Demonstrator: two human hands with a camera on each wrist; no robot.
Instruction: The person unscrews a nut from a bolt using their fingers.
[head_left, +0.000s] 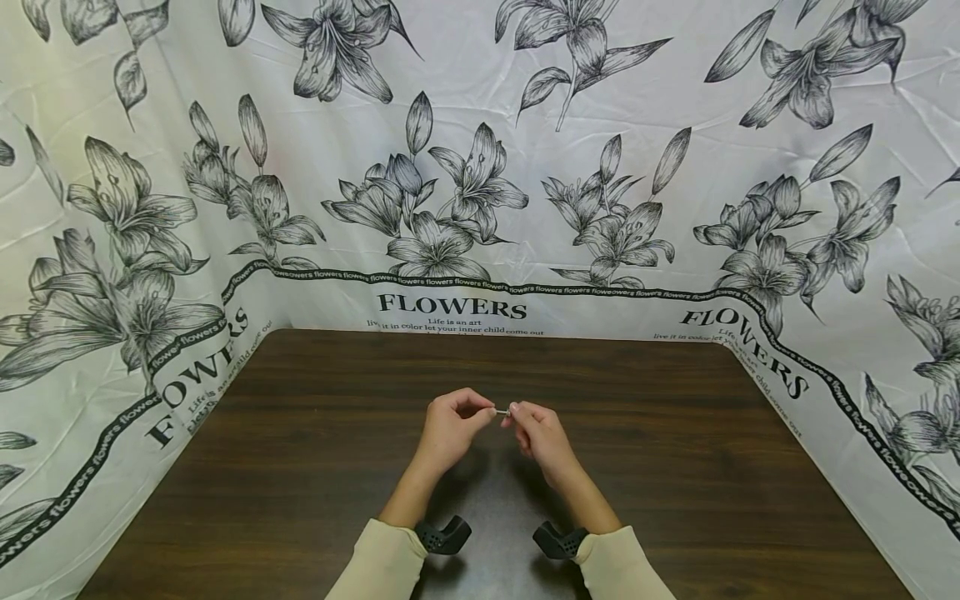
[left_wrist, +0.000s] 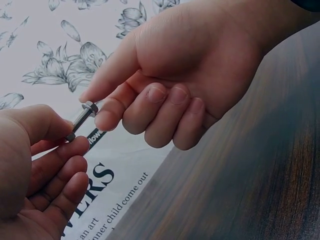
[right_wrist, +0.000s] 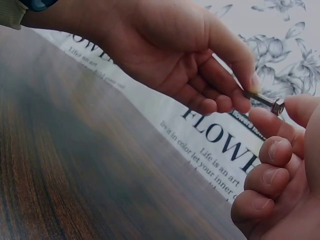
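Note:
A small metal bolt (head_left: 502,412) with a hex flange head is held level between my two hands, above the table. In the left wrist view its threaded shank (left_wrist: 82,120) shows between the fingertips of both hands. My left hand (head_left: 450,429) pinches the bolt's far end between thumb and forefinger, where a small nut (left_wrist: 70,136) sits, partly covered by the fingertips. With thumb and forefinger, my right hand (head_left: 542,437) pinches the bolt head (right_wrist: 278,106). The right hand's other fingers (right_wrist: 267,180) are curled toward the palm.
A dark wood-grain table (head_left: 300,500) lies under both hands. White cloth (head_left: 465,200) printed with black flowers and lettering stands behind the table and along its sides. Black wrist mounts (head_left: 444,536) sit by the cream sleeves (head_left: 386,558).

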